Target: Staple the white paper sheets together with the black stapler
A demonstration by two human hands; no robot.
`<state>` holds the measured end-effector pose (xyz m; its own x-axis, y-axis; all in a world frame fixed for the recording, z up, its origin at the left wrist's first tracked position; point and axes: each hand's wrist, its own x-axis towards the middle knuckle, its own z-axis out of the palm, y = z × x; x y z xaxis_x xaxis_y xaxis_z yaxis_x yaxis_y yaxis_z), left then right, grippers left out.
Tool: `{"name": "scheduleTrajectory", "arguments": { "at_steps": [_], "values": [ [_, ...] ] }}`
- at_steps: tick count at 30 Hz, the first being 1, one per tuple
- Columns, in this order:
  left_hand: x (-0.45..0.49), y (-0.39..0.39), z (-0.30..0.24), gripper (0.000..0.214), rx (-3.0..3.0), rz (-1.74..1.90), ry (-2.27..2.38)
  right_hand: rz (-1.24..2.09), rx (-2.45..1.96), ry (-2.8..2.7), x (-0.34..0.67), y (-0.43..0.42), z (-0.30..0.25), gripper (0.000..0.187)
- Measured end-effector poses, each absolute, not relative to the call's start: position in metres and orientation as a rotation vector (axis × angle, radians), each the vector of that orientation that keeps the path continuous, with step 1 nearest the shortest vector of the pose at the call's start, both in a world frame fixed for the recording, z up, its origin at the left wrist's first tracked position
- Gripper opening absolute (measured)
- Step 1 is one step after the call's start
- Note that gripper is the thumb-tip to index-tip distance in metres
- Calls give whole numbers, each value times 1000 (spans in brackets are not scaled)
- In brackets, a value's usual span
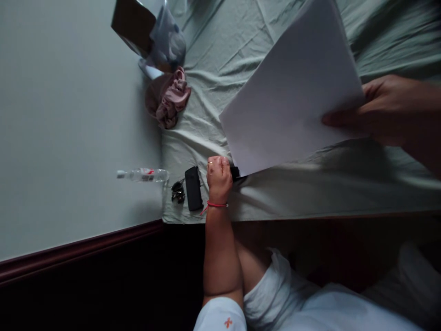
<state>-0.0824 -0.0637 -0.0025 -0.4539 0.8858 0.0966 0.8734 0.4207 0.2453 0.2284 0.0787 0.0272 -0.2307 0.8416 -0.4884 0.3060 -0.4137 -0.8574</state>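
My right hand (382, 110) comes in from the right edge, close to the camera and slightly blurred. Its thumb lies on top of a large white sheet of paper (292, 87) and the fingers are closed round the sheet's edge, holding it above the pale green bedsheet (213, 59). My left hand is not in view. Another person in white clothes (310, 303) sits at the bottom. That person's fist (218, 177), with a red wrist string, is closed on a small black object (235, 173) at the paper's lower corner.
A black phone (193, 188) and dark sunglasses (178, 191) lie near the sheet's edge, beside a clear plastic bottle (144, 174). A crumpled pink cloth (170, 99) and a brown box with a plastic bag (148, 27) sit further up. A pale wall with dark baseboard (82, 248) fills the left.
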Motion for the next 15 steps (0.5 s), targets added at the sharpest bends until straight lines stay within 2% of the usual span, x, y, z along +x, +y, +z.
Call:
{"name": "scheduleTrajectory", "arguments": {
  "at_steps": [11, 15],
  "values": [
    [-75, -64, -15, 31, 1666, 274, 2680, 1706, -1624, -1363, 227, 76, 37, 8],
    [-70, -60, -19, 29, 1615, 279, 2702, 1716, -1487, -1374, 229, 78, 27, 3]
  ]
}}
